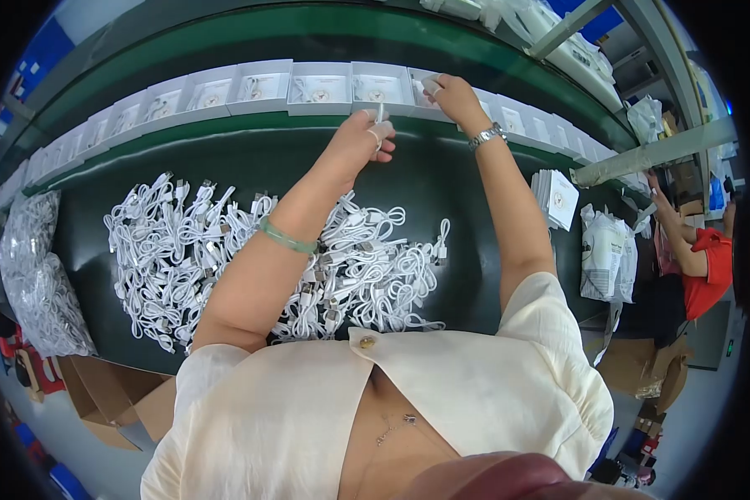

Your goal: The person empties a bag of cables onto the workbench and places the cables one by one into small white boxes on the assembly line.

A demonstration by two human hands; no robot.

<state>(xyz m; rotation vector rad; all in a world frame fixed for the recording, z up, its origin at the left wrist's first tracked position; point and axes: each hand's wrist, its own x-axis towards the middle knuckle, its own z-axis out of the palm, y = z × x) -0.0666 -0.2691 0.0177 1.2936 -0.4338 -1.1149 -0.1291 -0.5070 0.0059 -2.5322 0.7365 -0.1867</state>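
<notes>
My left hand (pixel 367 143) is closed just in front of the row of white boxes (pixel 318 92). A slim white piece sticks up from its fingers; it looks like the end of a white cable, though most of it is hidden. My right hand (pixel 457 98) reaches into one open box (pixel 429 111) farther right, fingers pinched together at its inside. What those fingertips hold, if anything, I cannot make out. Pale finger covers show on both hands. Below my left forearm lies a big pile of coiled white USB cables (pixel 175 242) on the dark green table (pixel 475 208).
A stack of white cards or booklets (pixel 554 200) and a white plastic bag (pixel 608 254) stand at the right. Clear bags of cables (pixel 42 275) lie at the left edge. Metal posts (pixel 658 154) rise at the right, where a person in red (pixel 708 267) sits.
</notes>
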